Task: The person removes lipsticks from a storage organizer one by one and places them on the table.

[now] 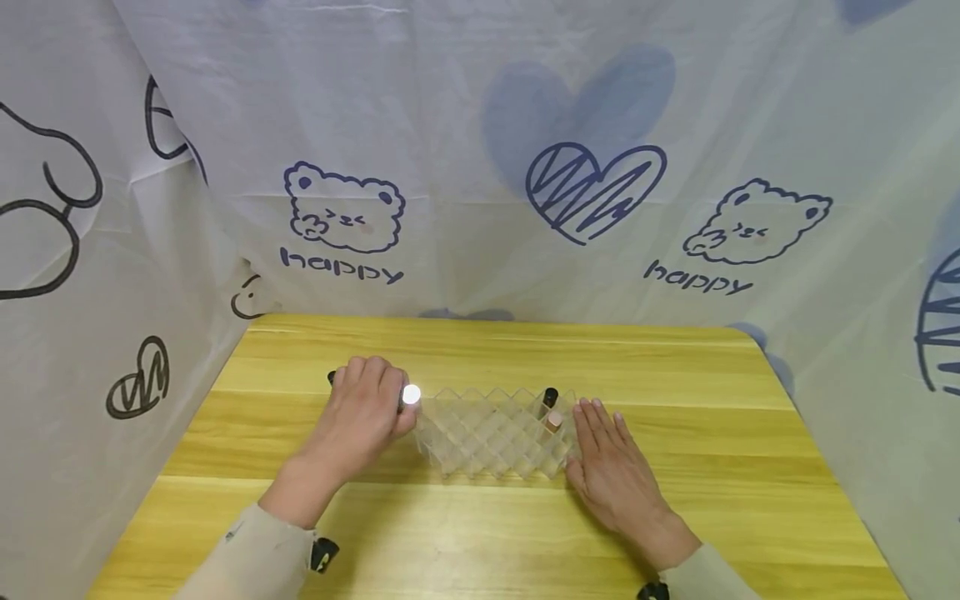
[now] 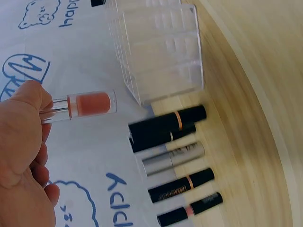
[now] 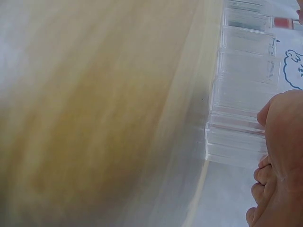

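A clear organizer [image 1: 487, 437] with diamond-shaped compartments stands on the table. Two tubes sit in compartments at its right end: one with a black cap [image 1: 550, 398], the other with a pale pinkish top [image 1: 553, 422]. My left hand [image 1: 367, 404] pinches a clear lip gloss tube [image 2: 93, 104] with coral colour inside, held above the table just off the organizer's left end. My right hand [image 1: 615, 471] rests against the right end with its fingers straight and the thumb toward the front corner.
Beside the organizer's left end, several lip tubes stand in a row: black ones with a gold band [image 2: 182, 185], a silver one [image 2: 173, 158], and a black one with a pink band [image 2: 190, 209]. A printed cloth [image 1: 465, 167] hangs behind the wooden table [image 1: 465, 533].
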The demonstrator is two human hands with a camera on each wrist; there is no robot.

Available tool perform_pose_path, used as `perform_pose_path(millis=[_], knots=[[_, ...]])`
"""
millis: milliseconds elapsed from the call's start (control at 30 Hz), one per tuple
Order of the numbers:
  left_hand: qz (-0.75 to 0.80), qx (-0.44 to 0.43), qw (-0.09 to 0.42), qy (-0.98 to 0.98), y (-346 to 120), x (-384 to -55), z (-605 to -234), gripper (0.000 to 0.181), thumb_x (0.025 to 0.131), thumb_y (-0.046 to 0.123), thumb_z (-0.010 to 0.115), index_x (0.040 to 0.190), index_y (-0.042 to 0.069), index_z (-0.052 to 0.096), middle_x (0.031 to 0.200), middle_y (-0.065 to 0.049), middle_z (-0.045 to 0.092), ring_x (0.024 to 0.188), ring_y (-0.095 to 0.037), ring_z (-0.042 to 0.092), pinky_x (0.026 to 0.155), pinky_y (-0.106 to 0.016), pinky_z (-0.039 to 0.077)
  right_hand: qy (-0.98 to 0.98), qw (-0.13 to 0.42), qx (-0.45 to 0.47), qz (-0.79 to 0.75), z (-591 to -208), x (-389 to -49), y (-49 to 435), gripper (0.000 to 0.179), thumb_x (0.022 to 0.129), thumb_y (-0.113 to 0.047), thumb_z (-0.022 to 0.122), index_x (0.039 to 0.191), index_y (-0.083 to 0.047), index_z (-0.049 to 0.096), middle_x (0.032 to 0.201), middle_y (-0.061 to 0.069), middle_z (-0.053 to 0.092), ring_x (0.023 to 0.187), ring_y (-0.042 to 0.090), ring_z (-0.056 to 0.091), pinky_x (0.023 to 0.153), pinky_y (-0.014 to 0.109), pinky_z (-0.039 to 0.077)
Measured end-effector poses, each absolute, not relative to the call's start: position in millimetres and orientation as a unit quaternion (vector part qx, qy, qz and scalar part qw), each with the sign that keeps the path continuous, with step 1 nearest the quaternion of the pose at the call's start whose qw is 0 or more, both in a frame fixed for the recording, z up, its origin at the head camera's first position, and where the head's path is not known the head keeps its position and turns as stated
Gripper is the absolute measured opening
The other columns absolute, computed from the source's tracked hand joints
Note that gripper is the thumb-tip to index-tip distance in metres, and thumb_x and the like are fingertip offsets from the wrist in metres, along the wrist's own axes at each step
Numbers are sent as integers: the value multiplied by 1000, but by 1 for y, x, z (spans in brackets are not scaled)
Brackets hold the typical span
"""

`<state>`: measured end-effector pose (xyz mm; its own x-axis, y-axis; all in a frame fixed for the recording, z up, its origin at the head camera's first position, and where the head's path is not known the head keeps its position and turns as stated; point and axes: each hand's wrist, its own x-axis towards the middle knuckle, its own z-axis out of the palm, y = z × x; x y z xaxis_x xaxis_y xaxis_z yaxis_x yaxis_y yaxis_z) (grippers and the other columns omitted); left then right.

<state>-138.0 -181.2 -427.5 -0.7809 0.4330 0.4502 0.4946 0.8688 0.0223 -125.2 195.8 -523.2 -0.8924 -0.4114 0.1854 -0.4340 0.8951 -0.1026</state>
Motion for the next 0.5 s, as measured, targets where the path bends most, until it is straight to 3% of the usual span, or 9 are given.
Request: perform_pose_path(millis=[300, 500], knots=[[-66, -228, 238, -942, -209, -133, -430, 38, 91, 28, 79, 101, -3, 59, 93, -13, 52, 88, -33, 41, 77, -40, 31, -970, 79, 217, 75, -523, -125, 197, 67, 108, -33, 45, 161, 7, 31, 168, 25, 31, 159, 40, 25, 129, 55, 20], [-77, -230, 257, -936, -222, -131, -442, 35, 88, 25, 80, 93, 0, 56, 86, -11, 47, 83, -31, 38, 74, -38, 27, -971, 76, 215, 78, -523, -125, 196, 67, 109, -32, 45, 161, 7, 30, 169, 24, 30, 160, 39, 24, 129, 55, 20]])
